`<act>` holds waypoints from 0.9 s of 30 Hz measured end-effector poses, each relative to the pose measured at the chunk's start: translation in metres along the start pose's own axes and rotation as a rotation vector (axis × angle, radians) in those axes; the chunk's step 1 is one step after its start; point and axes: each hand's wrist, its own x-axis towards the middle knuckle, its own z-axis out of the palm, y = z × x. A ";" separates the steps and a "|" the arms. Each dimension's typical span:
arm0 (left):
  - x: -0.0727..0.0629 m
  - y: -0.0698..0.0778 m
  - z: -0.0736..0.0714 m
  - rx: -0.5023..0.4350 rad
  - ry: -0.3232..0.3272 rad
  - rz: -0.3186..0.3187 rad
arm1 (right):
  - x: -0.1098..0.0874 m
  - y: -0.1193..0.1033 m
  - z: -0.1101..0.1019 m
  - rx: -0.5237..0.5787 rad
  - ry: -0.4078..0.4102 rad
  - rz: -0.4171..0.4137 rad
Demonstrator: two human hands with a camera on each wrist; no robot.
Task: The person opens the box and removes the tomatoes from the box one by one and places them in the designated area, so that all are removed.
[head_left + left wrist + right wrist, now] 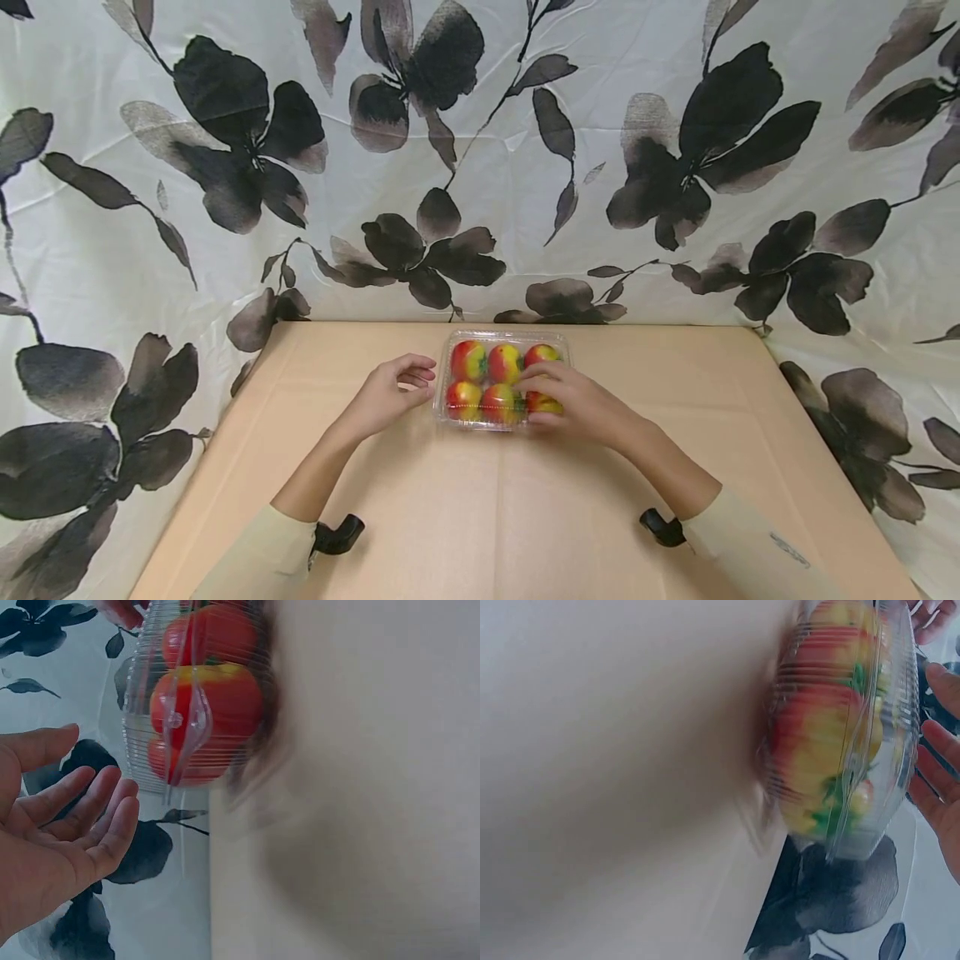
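Note:
A clear plastic clamshell box (477,423) sits at the far middle of the table with its lid down. Inside it lie several red-and-yellow fruits (468,361) with bits of green on them; their exact kind I cannot tell. My left hand (393,393) is held just off the box's left side, fingers loosely bent, with nothing in it; the left wrist view shows a gap between fingertips and box (142,742). Over the box's right end is my right hand (573,402), fingers spread and hiding part of the fruits. Whether its fingertips touch the lid (896,772) I cannot tell.
The table (495,508) has a plain tan covering. Right behind its far edge hangs a white cloth (525,167) with dark flowers, which also shows along both sides. A black wrist mount (337,534) is at the left cuff, another mount (663,527) at the right.

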 end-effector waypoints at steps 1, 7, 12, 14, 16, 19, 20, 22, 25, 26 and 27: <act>0.000 0.003 -0.001 -0.003 -0.002 0.004 | -0.002 0.001 -0.001 0.008 -0.001 0.013; 0.003 0.017 -0.001 -0.010 -0.015 0.040 | -0.016 0.008 -0.010 0.068 0.006 0.122; 0.005 0.025 0.004 -0.014 -0.034 0.056 | -0.026 0.018 -0.019 0.091 0.037 0.137; 0.007 0.028 0.007 -0.015 -0.044 0.065 | -0.030 0.023 -0.021 0.103 0.048 0.136; 0.008 0.031 0.011 -0.012 -0.051 0.066 | -0.033 0.028 -0.021 0.122 0.062 0.141; 0.010 0.036 0.016 -0.012 -0.061 0.073 | -0.038 0.034 -0.021 0.147 0.095 0.137; 0.011 0.038 0.018 -0.014 -0.064 0.077 | -0.039 0.035 -0.021 0.155 0.107 0.133; 0.012 0.040 0.022 -0.014 -0.067 0.093 | -0.042 0.039 -0.020 0.174 0.125 0.129; 0.013 0.043 0.028 -0.011 -0.076 0.114 | -0.047 0.043 -0.018 0.221 0.139 0.144; 0.014 0.044 0.030 -0.003 -0.079 0.122 | -0.049 0.045 -0.017 0.239 0.143 0.148; 0.014 0.045 0.033 0.006 -0.083 0.132 | -0.050 0.046 -0.016 0.256 0.146 0.156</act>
